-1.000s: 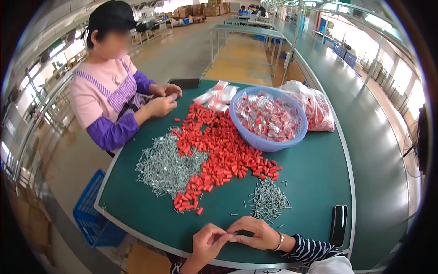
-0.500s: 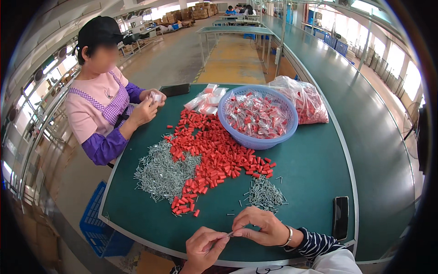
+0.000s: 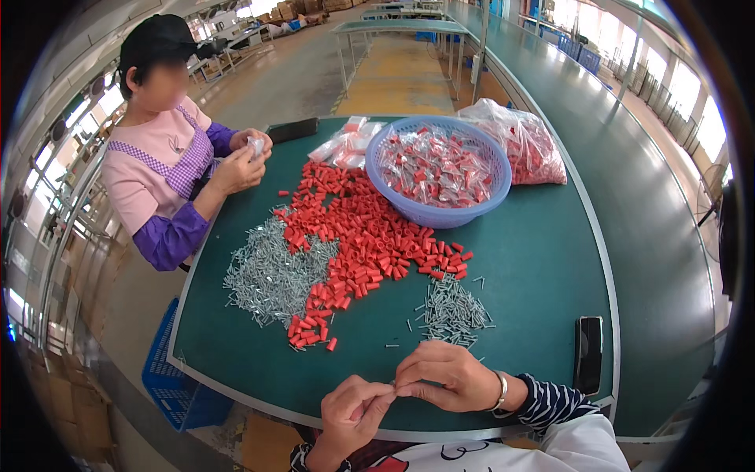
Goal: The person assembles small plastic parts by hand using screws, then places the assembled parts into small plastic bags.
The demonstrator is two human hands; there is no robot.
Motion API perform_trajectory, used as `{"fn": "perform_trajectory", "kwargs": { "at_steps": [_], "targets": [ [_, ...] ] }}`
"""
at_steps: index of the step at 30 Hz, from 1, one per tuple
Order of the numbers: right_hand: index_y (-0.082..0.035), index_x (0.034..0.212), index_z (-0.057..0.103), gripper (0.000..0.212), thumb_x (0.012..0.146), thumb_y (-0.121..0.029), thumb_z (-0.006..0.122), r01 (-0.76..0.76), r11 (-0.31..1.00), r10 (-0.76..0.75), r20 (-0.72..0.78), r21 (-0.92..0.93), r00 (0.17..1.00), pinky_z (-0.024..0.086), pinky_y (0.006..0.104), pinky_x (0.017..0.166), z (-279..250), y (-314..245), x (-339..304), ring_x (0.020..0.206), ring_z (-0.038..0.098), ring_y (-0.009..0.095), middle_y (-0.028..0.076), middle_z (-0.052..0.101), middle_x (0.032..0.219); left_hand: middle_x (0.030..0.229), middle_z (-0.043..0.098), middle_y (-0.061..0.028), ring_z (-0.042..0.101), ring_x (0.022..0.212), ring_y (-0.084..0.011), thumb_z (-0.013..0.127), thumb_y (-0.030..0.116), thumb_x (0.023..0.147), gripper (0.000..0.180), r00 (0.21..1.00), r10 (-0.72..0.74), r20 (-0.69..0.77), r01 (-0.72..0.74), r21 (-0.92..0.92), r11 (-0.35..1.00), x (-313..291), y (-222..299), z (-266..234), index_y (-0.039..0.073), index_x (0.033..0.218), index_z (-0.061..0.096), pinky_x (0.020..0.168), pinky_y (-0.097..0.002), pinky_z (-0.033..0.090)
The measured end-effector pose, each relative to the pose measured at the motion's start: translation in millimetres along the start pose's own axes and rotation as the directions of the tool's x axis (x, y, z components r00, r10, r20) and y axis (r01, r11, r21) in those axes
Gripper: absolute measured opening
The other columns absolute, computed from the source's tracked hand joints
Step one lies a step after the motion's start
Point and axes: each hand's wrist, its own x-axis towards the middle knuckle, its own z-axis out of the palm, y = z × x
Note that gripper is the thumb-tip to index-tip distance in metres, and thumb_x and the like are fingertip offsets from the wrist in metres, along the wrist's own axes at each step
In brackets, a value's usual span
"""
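Hands meet fingertip to fingertip by the near edge of the green surface (image 3: 535, 267), and we see the left hand (image 3: 354, 407) and the right hand (image 3: 442, 377) both pinched on what looks like a small piece (image 3: 393, 385) between them. It is too hidden for us to tell what it is. With only the tips gripping, we judge that an uneven pull from either side could let it slip, and so close to the edge it might drop off the surface.

Just beyond the right hand we find a small heap of grey screws (image 3: 454, 313), with a few strays on its left; a careless sweep of the knuckles could scatter them. Its far side meets the red caps (image 3: 370, 252), and those run over the larger silver heap (image 3: 271, 275) on the left, so a hasty reach could mix the heaps further.

Farther off, the lavender basket (image 3: 440, 218) is piled with bagged red pieces (image 3: 440, 169); a knock on its rim might spill some. On the right, we note a dark phone (image 3: 588, 354) near the striped sleeve (image 3: 550, 401), which could nudge it toward the edge if the forearm swings outward.
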Motion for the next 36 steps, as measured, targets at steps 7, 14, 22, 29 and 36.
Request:
{"fn": "perform_trajectory", "kwargs": {
  "at_steps": [7,14,22,29,36],
  "targets": [
    [-0.003,0.091,0.064,0.001,0.090,-0.004,0.064,-0.319,0.943,0.316,0.044,0.099,0.948,0.052,0.0340,0.071,-11.3,12.8,0.0,0.077,0.065,0.026,0.010,0.067,0.091,0.075,0.055,-0.0023,0.044,0.057,-0.0062,0.069,0.008,0.092,0.009,0.994,-0.100,0.041,0.101,-0.007,0.995,-6.0,-34.0,19.4,0.002,0.092,0.063,0.050,-0.0215,0.033],
    [0.004,0.120,0.061,0.026,0.097,-0.008,0.062,-0.257,0.863,0.473,-0.515,0.435,0.715,0.051,0.0240,0.077,-62.5,50.2,45.9,0.089,0.064,0.012,0.005,0.070,0.098,0.094,0.066,-0.0062,0.059,0.074,-0.0086,0.039,0.035,0.108,0.039,0.799,-0.599,-0.049,0.454,-0.604,0.656,1.3,-51.5,15.8,0.003,0.105,0.061,0.049,-0.0190,0.034],
    [-0.003,0.103,0.070,0.022,0.084,-0.011,0.074,-0.389,0.919,0.388,0.035,0.056,0.921,0.054,0.0293,0.065,40.4,30.4,9.8,0.075,0.068,0.020,0.009,0.066,0.087,0.117,0.065,-0.0168,0.065,0.104,-0.0223,0.037,0.035,0.108,0.040,0.805,-0.588,-0.080,0.315,-0.781,0.539,5.7,-55.9,26.4,0.000,0.115,0.054,0.063,-0.0244,0.051],
    [-0.002,0.094,0.066,0.020,0.078,-0.011,0.075,-0.443,0.895,0.440,0.057,0.062,0.896,0.053,0.0341,0.060,66.4,32.4,12.9,0.071,0.065,0.025,0.011,0.064,0.080,0.124,0.059,-0.0208,0.063,0.105,-0.0253,0.034,0.035,0.109,0.041,0.896,-0.439,-0.057,0.235,-0.779,0.581,-6.0,-55.3,27.7,-0.001,0.118,0.053,0.086,-0.0357,0.055],
    [-0.001,0.094,0.067,0.015,0.080,-0.006,0.071,-0.257,0.966,0.250,-0.129,-0.040,0.960,0.053,0.0385,0.066,75.3,36.3,9.6,0.075,0.062,0.030,0.012,0.064,0.082,0.127,0.060,-0.0175,0.063,0.097,-0.0170,0.034,0.033,0.109,0.043,0.896,-0.440,-0.060,0.274,-0.706,0.653,-6.1,-58.5,27.4,-0.003,0.117,0.057,0.069,-0.0252,0.053]
  ]
}}
